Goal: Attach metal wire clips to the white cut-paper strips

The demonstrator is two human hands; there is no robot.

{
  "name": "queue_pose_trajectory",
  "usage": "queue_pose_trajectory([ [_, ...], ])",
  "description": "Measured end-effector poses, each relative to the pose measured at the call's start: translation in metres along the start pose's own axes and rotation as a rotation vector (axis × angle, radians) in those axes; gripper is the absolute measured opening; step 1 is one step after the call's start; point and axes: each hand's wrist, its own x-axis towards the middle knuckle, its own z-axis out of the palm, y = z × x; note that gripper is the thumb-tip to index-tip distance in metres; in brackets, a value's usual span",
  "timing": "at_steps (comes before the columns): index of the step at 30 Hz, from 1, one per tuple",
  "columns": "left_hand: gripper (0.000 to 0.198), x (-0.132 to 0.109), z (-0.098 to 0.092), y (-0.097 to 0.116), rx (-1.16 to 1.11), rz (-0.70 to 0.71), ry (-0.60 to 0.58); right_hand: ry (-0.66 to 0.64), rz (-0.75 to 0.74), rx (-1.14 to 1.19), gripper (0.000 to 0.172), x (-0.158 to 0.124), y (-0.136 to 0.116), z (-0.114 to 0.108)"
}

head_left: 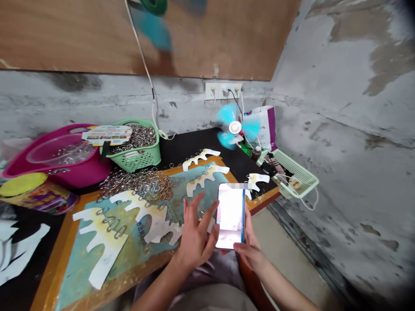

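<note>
Low centre of the frame, the right hand (pixel 251 248) fingers grip a phone (pixel 231 216); left hand (pixel 194 235) fingers spread open, seemingly tapping its screen, over the surface (pixel 74 268)

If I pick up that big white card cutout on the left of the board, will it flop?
Probably somewhat: the card cutout looks thin and flat, so its long prongs would likely droop. It seems light, but the metal rings hooked on it may weigh that part down or slip off if tilted.
</note>
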Motion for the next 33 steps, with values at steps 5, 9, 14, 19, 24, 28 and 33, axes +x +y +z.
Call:
queue_pose_trajectory([
  [5, 0.051, 0.001, 0.001, 0.000, -0.003, -0.012, -0.016, 0.014, -0.005, 0.015, 0.130, 0.001, 0.000, 0.000],
  [9, 0.054, 0.006, 0.001, 0.001, -0.005, -0.051, -0.026, 0.009, -0.002, 0.005, 0.130, 0.001, 0.000, 0.000],
  [14, 0.057, 0.017, -0.001, 0.002, 0.003, -0.086, -0.049, -0.027, 0.006, -0.002, 0.127, 0.000, 0.001, -0.004],
  [19, 0.055, 0.022, -0.003, 0.003, -0.006, -0.108, -0.045, -0.029, 0.002, 0.017, 0.126, -0.001, 0.004, -0.005],
  [24, 0.055, 0.019, -0.005, 0.004, -0.041, -0.130, -0.014, -0.036, 0.002, 0.017, 0.125, -0.002, 0.005, -0.006],
  [28, 0.053, 0.015, -0.006, 0.003, -0.051, -0.108, -0.009, -0.034, -0.001, 0.018, 0.122, -0.001, 0.006, -0.006],
  [33, 0.051, 0.012, -0.008, 0.002, -0.066, -0.074, 0.004, -0.037, -0.024, 0.019, 0.119, 0.000, 0.009, -0.007],
])
